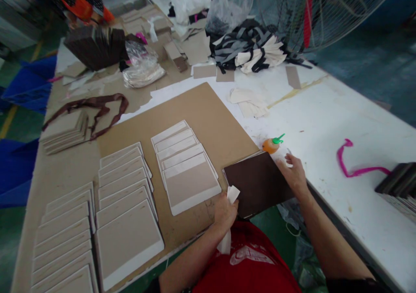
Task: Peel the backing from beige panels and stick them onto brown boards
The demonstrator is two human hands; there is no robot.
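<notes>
My left hand point(226, 210) is closed around a white strip point(233, 194), which sticks out above the fingers and hangs below them. That hand is at the left edge of a stack of dark brown panels point(260, 182) at the table's front edge. Over the stack's right corner, my right hand point(295, 176) has its fingers pinched on something small and whitish that I cannot make out. Just beyond it lies an orange squeeze bottle point(269, 146) with a green nozzle. Overlapping rows of grey panels with white borders point(193, 182) lie to the left on a brown board point(198, 106).
A brown ribbon point(120, 98) lies by stacked boards point(65, 132) at left. Black and grey strips point(240, 43) are heaped at the back, near a large fan point(325, 11). A pink strip point(360, 170) lies at right. Another person point(84, 2) stands at the far left.
</notes>
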